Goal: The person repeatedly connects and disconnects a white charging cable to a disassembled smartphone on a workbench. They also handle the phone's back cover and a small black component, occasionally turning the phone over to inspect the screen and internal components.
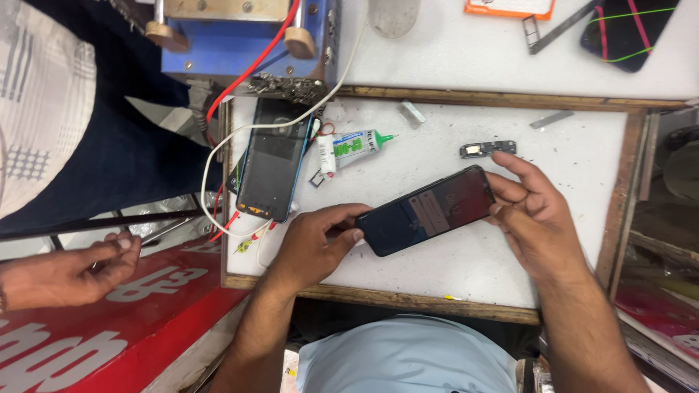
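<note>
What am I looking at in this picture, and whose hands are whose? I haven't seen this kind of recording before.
There is no machine here: a person wears a camera on the head, so the single picture looks down at that person's own two hands over a white worktop. The left hand and right hand hold a dark phone by its two ends, just above the surface. Beside it lie a second phone with its back open, a white wire looping across it, a small glue tube with a green tip and a small dark part. At the far end stands a blue device. The hand at the left edge belongs to another person nearby.
</note>
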